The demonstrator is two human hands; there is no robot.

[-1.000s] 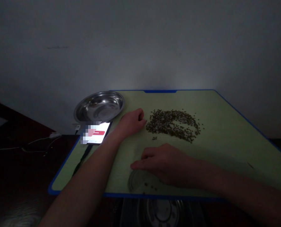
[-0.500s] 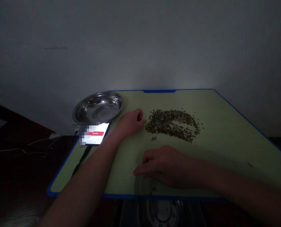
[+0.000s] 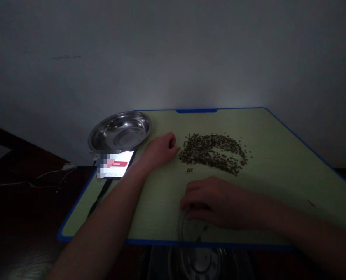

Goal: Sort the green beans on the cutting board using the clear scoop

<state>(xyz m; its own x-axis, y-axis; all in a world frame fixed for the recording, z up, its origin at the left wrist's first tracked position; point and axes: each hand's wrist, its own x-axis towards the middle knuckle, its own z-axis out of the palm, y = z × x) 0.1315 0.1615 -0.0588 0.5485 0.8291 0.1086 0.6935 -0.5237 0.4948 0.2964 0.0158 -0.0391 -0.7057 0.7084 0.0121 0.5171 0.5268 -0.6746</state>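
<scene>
My left hand (image 3: 161, 148) rests on the table with its fingers curled closed, just left of a spread of small dark seeds or beans (image 3: 202, 151). Whatever it may hold is hidden. Nearer the front edge, my right hand (image 3: 212, 203) has its fingers bent round the rim of a clear container (image 3: 187, 230), which is faint against the table. A few dark bits show through it. Its lower part seems to hang past the table edge, though its outline there is hard to make out.
A shiny metal basin (image 3: 120, 132) stands at the back left. In front of it lies a lit phone (image 3: 117, 165), with a black strap (image 3: 100, 198) below. A round metal object (image 3: 200, 262) sits under the front of the blue-edged table (image 3: 278, 155). White cables (image 3: 53, 173) run at left.
My right hand has shifted a little to the right, and the clear container has moved with it. My left hand and the seeds stay in place.
</scene>
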